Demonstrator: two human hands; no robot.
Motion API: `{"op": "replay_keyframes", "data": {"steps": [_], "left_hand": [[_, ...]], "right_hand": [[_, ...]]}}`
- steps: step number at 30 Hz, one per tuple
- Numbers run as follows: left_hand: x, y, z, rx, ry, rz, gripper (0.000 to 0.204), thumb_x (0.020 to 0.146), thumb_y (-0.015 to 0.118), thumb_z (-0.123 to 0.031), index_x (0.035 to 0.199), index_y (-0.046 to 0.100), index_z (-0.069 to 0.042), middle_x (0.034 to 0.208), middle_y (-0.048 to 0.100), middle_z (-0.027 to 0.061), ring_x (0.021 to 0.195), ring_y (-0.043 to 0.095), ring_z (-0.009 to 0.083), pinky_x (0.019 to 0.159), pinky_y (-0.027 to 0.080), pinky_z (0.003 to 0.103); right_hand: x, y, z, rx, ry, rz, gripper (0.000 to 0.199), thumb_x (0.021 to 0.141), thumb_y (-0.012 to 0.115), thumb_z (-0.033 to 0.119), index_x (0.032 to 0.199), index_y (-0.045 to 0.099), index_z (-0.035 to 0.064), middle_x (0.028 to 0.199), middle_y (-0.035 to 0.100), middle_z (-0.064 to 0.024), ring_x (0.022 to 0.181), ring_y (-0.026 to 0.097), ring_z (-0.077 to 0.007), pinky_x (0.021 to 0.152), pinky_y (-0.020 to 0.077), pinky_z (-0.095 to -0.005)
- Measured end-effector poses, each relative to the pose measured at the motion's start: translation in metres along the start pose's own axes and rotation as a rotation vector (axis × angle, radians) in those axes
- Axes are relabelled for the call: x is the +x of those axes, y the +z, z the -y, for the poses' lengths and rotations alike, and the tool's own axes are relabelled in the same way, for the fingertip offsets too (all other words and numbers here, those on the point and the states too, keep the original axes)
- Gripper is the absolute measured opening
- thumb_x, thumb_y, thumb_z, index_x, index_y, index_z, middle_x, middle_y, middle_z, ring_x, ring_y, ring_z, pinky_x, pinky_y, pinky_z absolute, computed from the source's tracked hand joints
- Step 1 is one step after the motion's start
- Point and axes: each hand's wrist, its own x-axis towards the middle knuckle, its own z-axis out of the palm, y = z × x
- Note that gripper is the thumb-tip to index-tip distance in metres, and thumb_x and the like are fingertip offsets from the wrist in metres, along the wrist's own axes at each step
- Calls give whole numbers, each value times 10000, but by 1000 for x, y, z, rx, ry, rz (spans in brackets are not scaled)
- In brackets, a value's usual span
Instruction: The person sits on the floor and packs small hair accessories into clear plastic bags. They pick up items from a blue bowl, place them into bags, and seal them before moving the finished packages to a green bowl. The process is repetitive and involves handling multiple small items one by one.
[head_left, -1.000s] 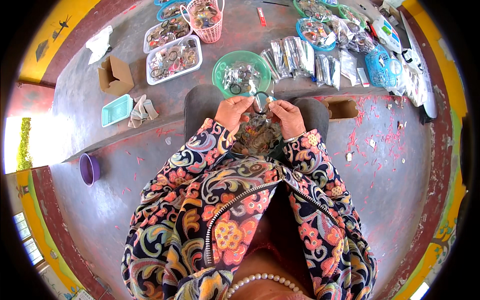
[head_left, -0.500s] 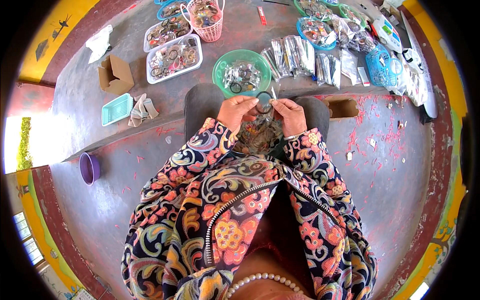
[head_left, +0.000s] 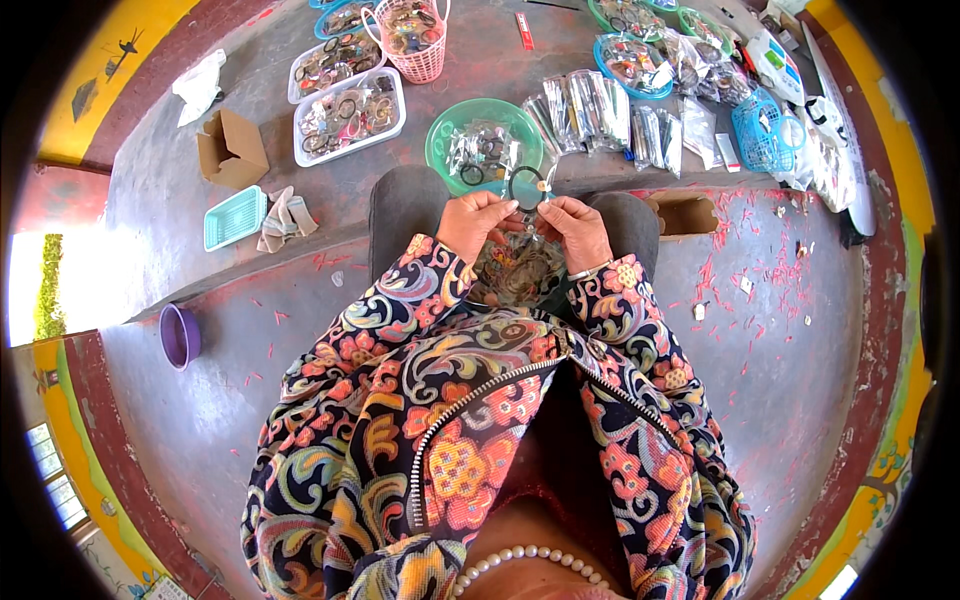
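Note:
Between my fingertips, above my lap, I hold a black hair tie with a small pale bead, together with clear plastic film that looks like a small bag. My left hand pinches its left side between thumb and forefinger. On the opposite side my right hand pinches it too, its other fingers curled. Below both hands, between my knees, is a heap of small mixed pieces, partly covered by my hands. Just beyond my fingers stands a round green basin holding clear-bagged black bands.
Two white trays and a pink basket of small goods stand at the back left. Bundles of clear packets lie right of the basin. A turquoise tray, an open carton and a blue basket also stand there.
The black hair tie has shifted slightly up and away from me, now showing as a fuller ring. Both hands keep nearly the same place and their pinch.

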Motion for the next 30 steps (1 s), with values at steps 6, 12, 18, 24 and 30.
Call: {"op": "replay_keyframes", "data": {"steps": [6,12,18,24,30], "left_hand": [[1,-2,5,8,13,44,166,837,554,-167,868,553,-5,849,628,114,760,624,172,519,463,217],[0,0,-4,-175,-59,91,165,847,532,-147,919,554,1,888,620,102,805,624,173,495,450,192],[0,-2,-7,-112,-44,17,184,844,537,-145,948,554,6,870,625,73,778,632,160,460,414,169],[30,-42,-22,195,179,-172,192,836,544,-157,927,550,12,793,625,55,726,630,131,439,419,184],[81,-84,-62,742,230,-380,185,768,588,-158,851,581,7,700,618,55,612,612,111,429,446,243]], "right_hand": [[1,-3,-3,9,0,37,136,796,617,159,752,608,31,639,578,-11,565,486,-63,526,356,-195],[1,-1,-3,35,-20,57,122,800,607,134,756,600,22,633,562,-6,558,466,-61,524,353,-195],[-1,2,-2,-141,-8,47,141,808,590,153,774,604,16,642,564,0,575,480,-59,524,360,-194],[-4,4,-3,-234,6,67,212,835,549,214,783,609,17,649,574,0,581,499,-55,511,366,-197],[-6,5,-3,-198,47,65,212,838,541,210,791,613,17,655,576,-7,582,498,-60,523,364,-193]]}}
